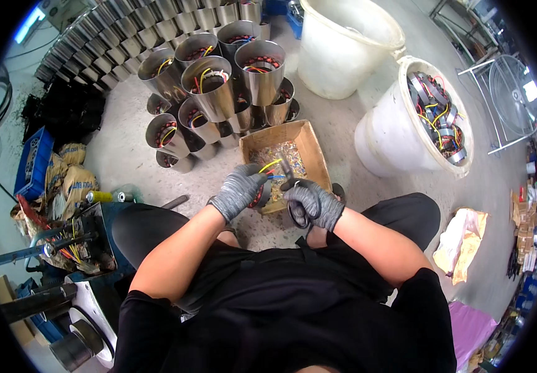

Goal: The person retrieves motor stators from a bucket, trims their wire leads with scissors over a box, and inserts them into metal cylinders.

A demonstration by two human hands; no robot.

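Observation:
My left hand point(242, 188), in a grey knit glove, is closed around a wound motor stator point(257, 198) whose red-laced coil shows beside the fingers. Yellow, blue and red lead wires point(272, 166) stick out of it to the right. My right hand point(315, 204), gloved alike, grips a pair of dark scissors point(287, 166) with a looped handle; the blades point up beside the wire ends. Both hands are over the near side of an open cardboard box point(313, 152) holding many small coloured wire clippings. My fingers hide part of the stator.
Stacked metal cylinders point(206, 93) with wound coils inside stand ahead, with more cylinders behind. At right are a white tub point(380, 140) full of stators and another white tub point(324, 62). A machine point(88, 311) is at lower left; a crumpled paper bag point(461, 242) lies right.

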